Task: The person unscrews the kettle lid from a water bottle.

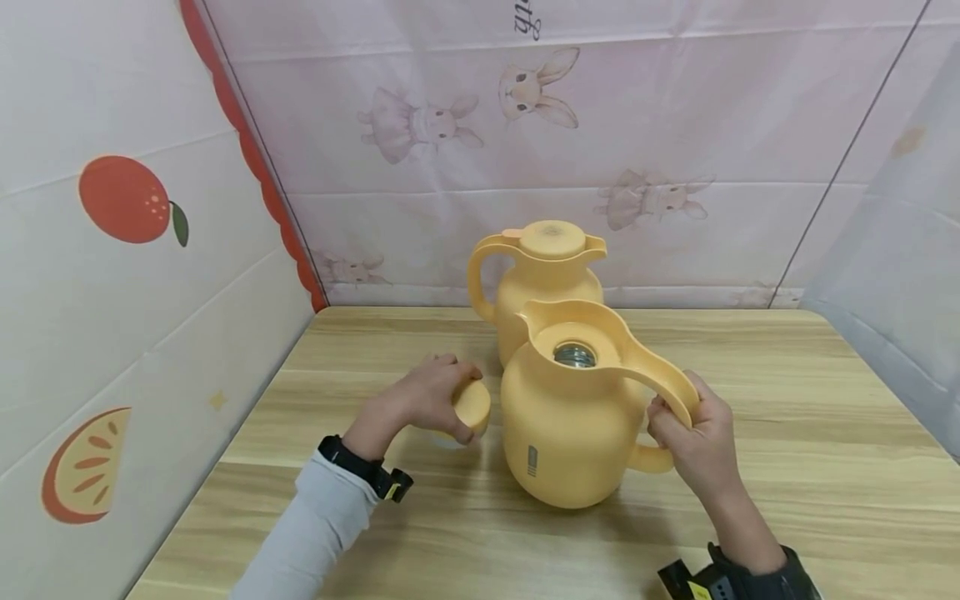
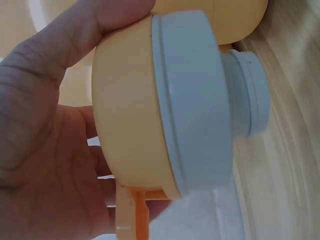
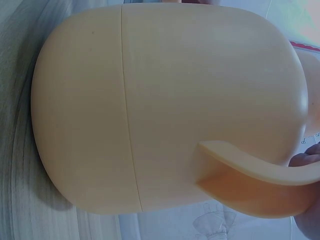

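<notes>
My left hand (image 1: 429,398) grips a thermos lid (image 1: 473,407) between thumb and fingers, just left of a yellow thermos jug (image 1: 562,442). In the left wrist view the lid (image 2: 125,100) is turned on its side: a yellow cap, a wide white collar, a narrower white plug pointing away from the palm, and a yellow tab at the edge. The jug's handle (image 1: 667,387) is held by my right hand (image 1: 701,437). Its mouth (image 1: 575,355) is uncovered, showing a shiny round opening, with the spout toward the left. The right wrist view shows its smooth body (image 3: 165,100) and lower handle end.
A second yellow thermos jug (image 1: 551,279) with its lid on stands close behind the first, its handle toward the left. Both are at the wooden table (image 1: 360,533). Printed cloth walls (image 1: 450,158) rise behind and at both sides.
</notes>
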Action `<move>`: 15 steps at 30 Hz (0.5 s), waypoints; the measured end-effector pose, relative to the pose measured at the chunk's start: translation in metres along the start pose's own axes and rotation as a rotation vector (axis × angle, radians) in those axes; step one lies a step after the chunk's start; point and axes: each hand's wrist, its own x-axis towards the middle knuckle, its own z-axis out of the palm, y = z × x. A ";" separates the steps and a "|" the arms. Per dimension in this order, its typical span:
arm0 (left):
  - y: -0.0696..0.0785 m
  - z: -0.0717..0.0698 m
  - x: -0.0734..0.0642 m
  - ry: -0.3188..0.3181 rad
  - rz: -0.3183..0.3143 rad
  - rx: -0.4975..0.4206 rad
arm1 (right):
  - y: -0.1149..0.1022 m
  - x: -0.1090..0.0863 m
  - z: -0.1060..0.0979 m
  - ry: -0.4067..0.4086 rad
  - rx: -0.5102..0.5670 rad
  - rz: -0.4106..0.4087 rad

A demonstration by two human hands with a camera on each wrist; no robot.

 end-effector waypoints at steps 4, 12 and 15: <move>-0.002 -0.001 -0.002 0.002 0.004 -0.020 | 0.000 0.000 0.000 0.001 -0.002 0.002; -0.012 0.003 -0.009 -0.014 -0.001 -0.141 | 0.001 0.000 0.000 -0.002 0.007 -0.003; -0.016 0.006 -0.010 0.008 -0.001 -0.166 | 0.001 0.000 -0.001 -0.001 0.009 -0.001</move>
